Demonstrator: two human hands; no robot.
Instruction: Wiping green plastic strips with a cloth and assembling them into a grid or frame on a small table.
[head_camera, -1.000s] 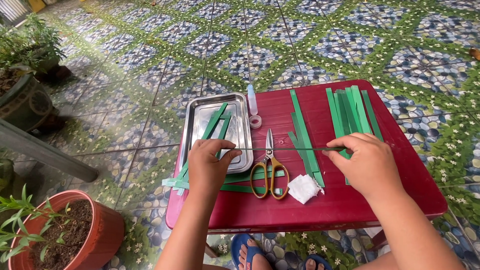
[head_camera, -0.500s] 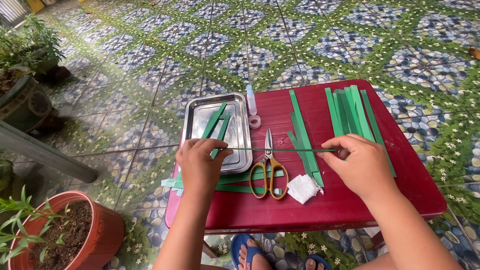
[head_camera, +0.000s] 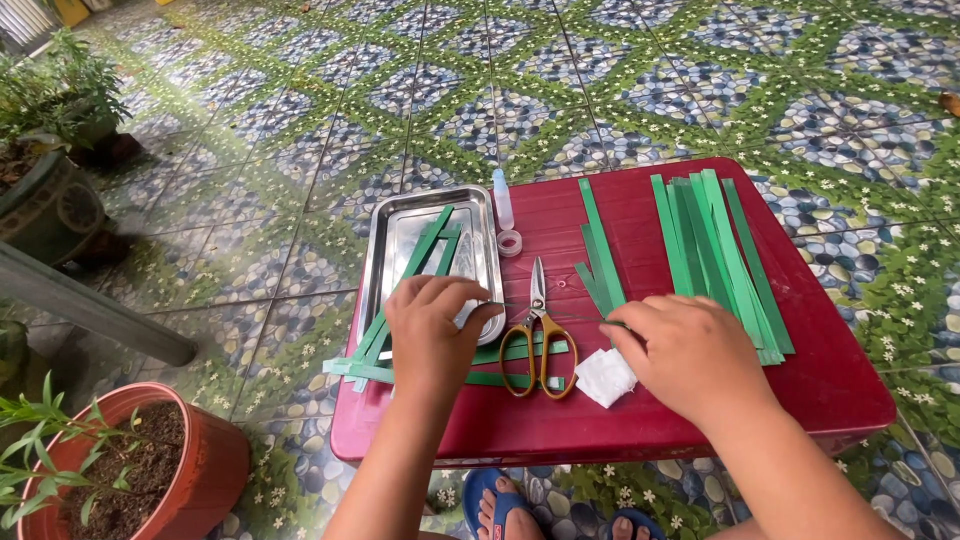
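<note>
My left hand (head_camera: 435, 325) and my right hand (head_camera: 685, 355) each pinch one end of a thin dark stick (head_camera: 562, 312), held level just above a low red table (head_camera: 830, 390). Orange-handled scissors (head_camera: 538, 335) lie shut beneath the stick, between my hands. Flat green strips (head_camera: 520, 352) lie crosswise under my left hand. More green strips (head_camera: 425, 250) lean out of a metal tray (head_camera: 375, 260) at the table's left. A fan of long green strips (head_camera: 715, 250) lies beyond my right hand, and a few others (head_camera: 600, 250) lie next to the scissors. A small white pad (head_camera: 605, 378) touches my right hand.
A small clear bottle (head_camera: 503, 198) and a tape ring (head_camera: 510, 242) sit by the tray's far corner. A red pot with soil (head_camera: 190, 470) stands at the lower left, potted plants (head_camera: 50, 200) and a grey pole (head_camera: 90, 310) further left. My sandalled feet (head_camera: 500, 505) are under the table's front edge.
My hands have come closer together over the scissors, so less of the stick shows between them. Both hands have also dropped slightly toward the table's front.
</note>
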